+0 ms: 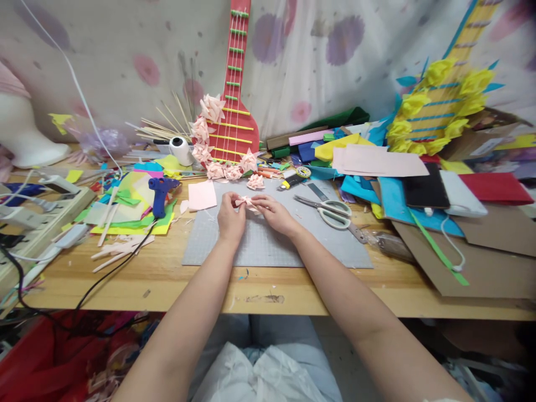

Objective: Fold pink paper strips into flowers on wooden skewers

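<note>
Between my two hands is a pale pink paper flower (247, 201), partly hidden by my fingers. My left hand (231, 219) pinches its left side with thumb and forefinger. The fingers of my right hand (274, 214) close on its right side. Both hands are over the grey cutting mat (272, 245). Just beyond them lies a finished-looking pink paper flower (255, 182). A square of pink paper (201, 195) rests left of my left hand. Scissors (330, 212) with pale green handles lie to the right, near a yellow and black tape measure or cutter (295, 177).
A red paper lute (240, 125) edged with pink flowers leans at the back; a yellow one (435, 111) stands right. A blue glue gun (161, 195) sits on coloured paper at left, its cord crossing the table. Cardboard (481, 268), a black phone (427, 187) and paper stacks are at right.
</note>
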Demonstrator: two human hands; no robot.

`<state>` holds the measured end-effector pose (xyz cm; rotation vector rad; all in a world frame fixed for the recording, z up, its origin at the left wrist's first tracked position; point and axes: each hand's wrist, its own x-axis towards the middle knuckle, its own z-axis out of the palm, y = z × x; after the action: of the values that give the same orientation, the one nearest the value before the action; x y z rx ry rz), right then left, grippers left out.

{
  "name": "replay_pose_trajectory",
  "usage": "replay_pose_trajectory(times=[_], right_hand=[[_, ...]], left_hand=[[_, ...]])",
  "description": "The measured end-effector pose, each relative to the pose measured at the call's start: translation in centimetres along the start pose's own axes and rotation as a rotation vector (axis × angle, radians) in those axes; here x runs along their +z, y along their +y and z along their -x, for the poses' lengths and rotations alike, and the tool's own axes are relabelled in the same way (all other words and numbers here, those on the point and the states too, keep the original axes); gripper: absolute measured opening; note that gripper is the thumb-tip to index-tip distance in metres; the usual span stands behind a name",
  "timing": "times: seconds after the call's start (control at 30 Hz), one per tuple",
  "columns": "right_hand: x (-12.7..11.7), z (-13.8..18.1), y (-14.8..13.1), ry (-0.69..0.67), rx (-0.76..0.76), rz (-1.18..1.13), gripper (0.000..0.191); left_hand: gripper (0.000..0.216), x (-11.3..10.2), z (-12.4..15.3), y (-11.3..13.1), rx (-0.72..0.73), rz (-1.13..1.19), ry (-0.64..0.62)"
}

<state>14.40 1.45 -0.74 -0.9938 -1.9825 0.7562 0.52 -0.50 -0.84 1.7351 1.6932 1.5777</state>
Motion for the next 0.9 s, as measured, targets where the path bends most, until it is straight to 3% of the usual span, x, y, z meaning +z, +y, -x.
replay_pose_trajectory(times=[0.27,0.7,0.9], right_hand=[[-0.22,0.48,-0.71,-0.006,-0.049,0.136,0.027],[-0.49,0.73,-0.82,0.045,0.077,0.389,0.027],[-0.14,0.66,-0.98,0.047,0.010,0.390,0.028]], left_hand=[[0.016,-0.09,0.01,0.05,0.070,-0.122,-0.034],[0.008,0.05,0.24,0.23,0.130,-0.235,-0.102],[0.011,0.15,0.30,0.25,0.158,-0.186,-0.044]])
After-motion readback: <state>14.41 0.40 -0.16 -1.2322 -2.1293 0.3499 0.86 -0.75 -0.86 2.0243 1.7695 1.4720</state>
